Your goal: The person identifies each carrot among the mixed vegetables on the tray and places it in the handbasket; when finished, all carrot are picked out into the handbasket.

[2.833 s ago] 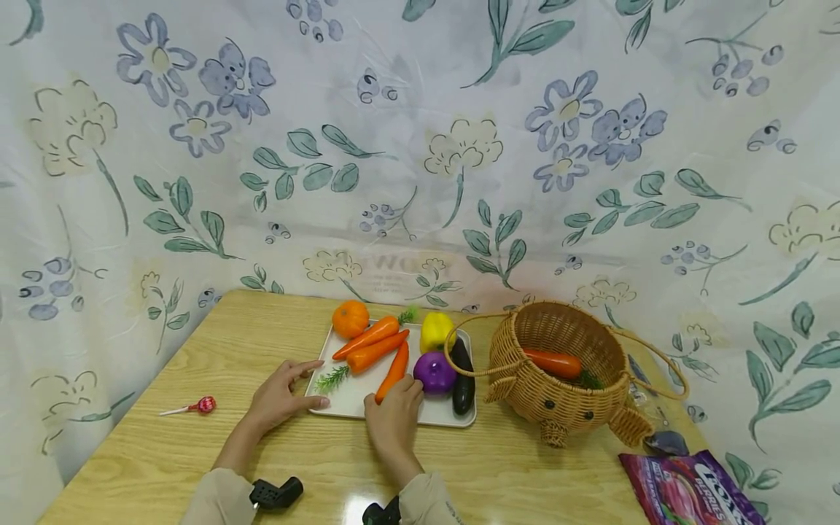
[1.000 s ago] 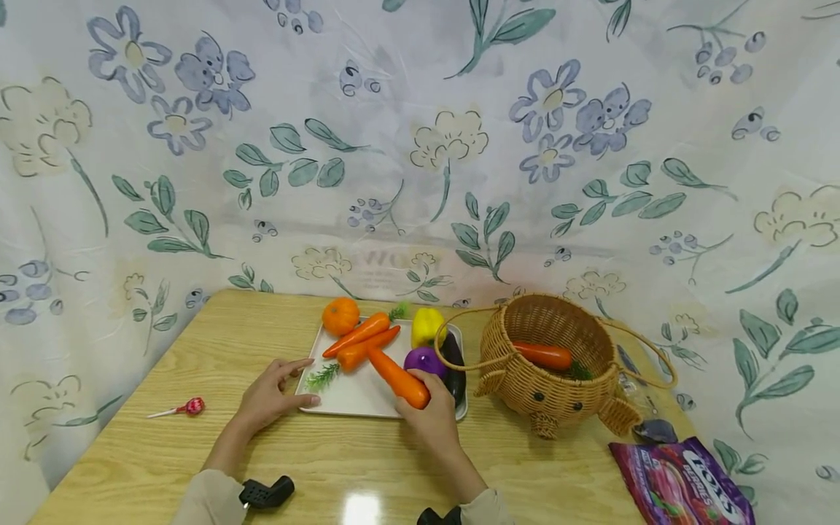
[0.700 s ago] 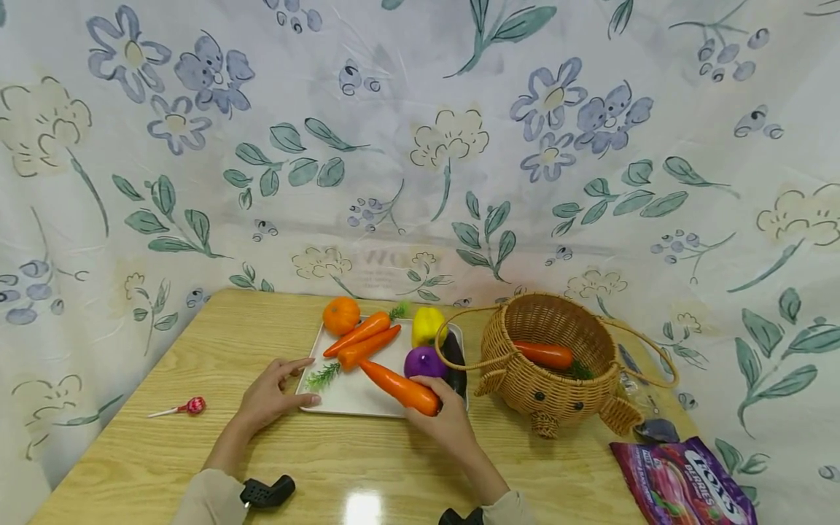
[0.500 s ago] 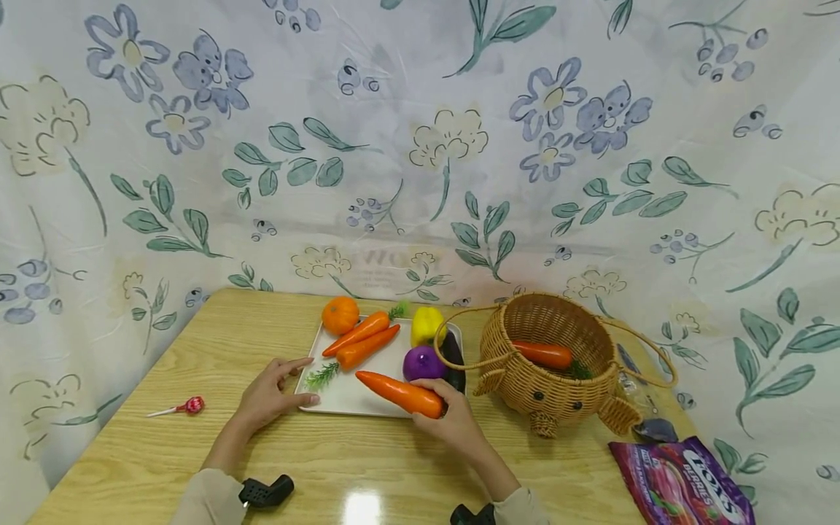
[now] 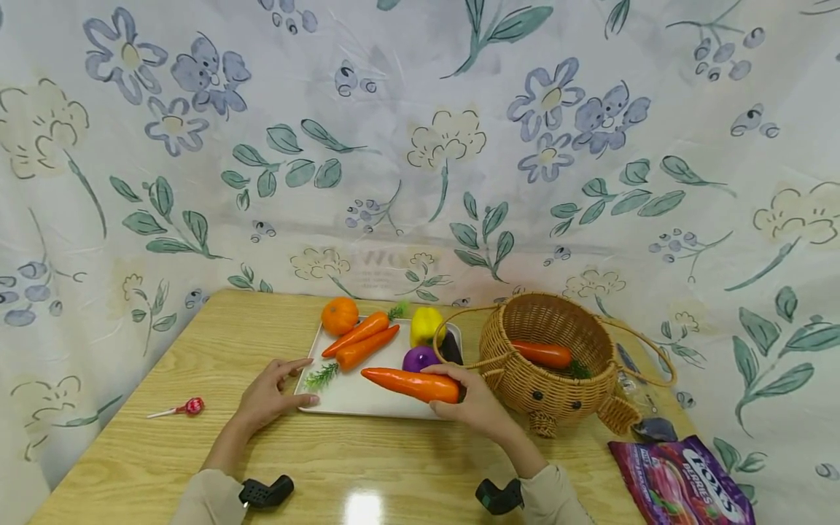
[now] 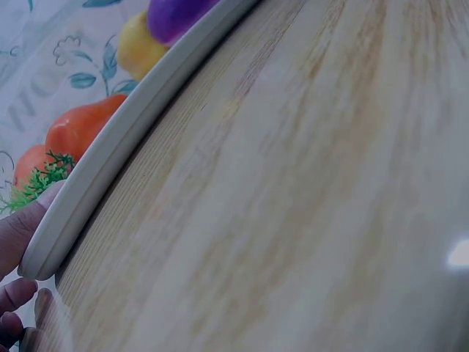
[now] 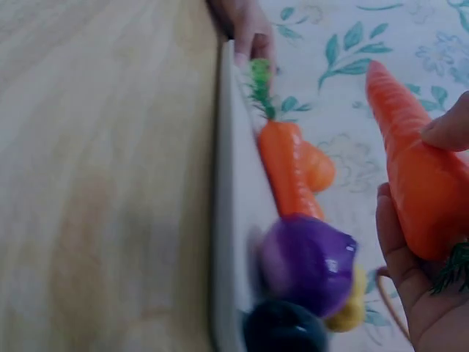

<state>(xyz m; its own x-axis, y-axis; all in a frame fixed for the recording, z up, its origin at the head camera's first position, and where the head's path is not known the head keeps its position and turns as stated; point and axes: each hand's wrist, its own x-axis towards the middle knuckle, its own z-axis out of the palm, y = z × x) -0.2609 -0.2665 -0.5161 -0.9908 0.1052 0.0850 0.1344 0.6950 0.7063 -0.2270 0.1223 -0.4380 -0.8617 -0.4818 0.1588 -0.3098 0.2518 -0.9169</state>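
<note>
My right hand (image 5: 475,402) holds a toy carrot (image 5: 410,384) by its thick end, above the front of the white tray (image 5: 348,401), with its tip pointing left. In the right wrist view, thumb and fingers lie around this carrot (image 7: 421,176), and its green top shows near the palm. My left hand (image 5: 270,395) grips the tray's front left corner, thumb over the rim and fingers outside. On the tray are two more carrots (image 5: 364,350), a small pumpkin (image 5: 340,316), a yellow bell pepper (image 5: 426,326), a round purple vegetable (image 5: 418,357) and a dark eggplant (image 5: 451,348), partly hidden.
Right of the tray stands a wicker basket (image 5: 564,401) with an animal face and looped handles; another carrot (image 5: 543,354) lies inside. A purple candy bag (image 5: 685,481) lies at the right front. A red lollipop (image 5: 193,406) is on the table's left. A floral curtain (image 5: 394,146) hangs behind.
The right hand has lifted the carrot off the tray, turned it nearly level and drawn it right toward the basket. The left hand stays at the tray's corner.
</note>
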